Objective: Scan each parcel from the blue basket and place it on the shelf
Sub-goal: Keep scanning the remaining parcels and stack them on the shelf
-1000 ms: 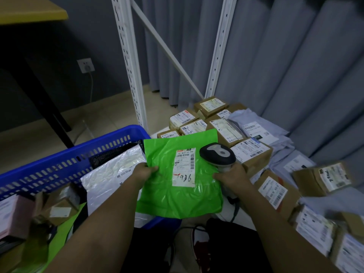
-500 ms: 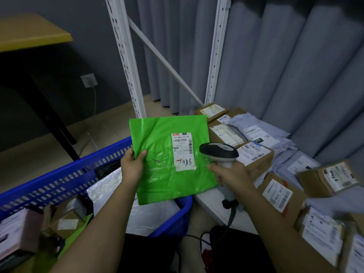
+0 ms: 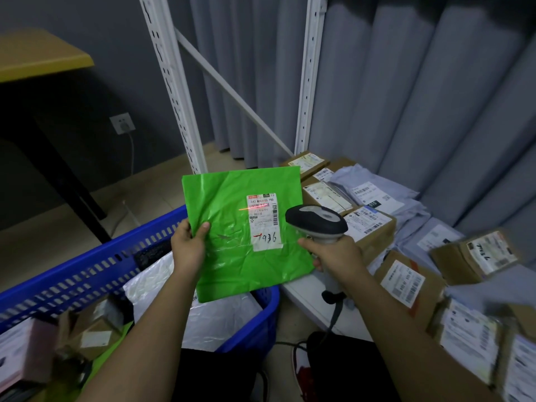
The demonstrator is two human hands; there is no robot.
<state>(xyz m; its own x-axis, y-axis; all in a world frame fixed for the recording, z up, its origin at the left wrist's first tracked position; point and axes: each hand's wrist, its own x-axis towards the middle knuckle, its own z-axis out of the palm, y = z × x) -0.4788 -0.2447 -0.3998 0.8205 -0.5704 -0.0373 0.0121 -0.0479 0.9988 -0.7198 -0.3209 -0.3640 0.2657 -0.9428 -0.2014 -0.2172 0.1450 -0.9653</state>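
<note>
My left hand (image 3: 188, 248) pinches the green poly mailer (image 3: 246, 230) by its left edge, upright above the blue basket (image 3: 87, 274) so its label (image 3: 264, 221) faces the barcode scanner (image 3: 316, 221) gripped in my right hand (image 3: 333, 253); the red beam crosses the label's top.

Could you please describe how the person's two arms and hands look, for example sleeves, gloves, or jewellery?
Both forearms are bare up to the frame's lower edge: no sleeve shows. The left hand and the right hand wear no gloves. No watch, ring or wristband can be seen on either one. The nails look short and unpainted.
</note>
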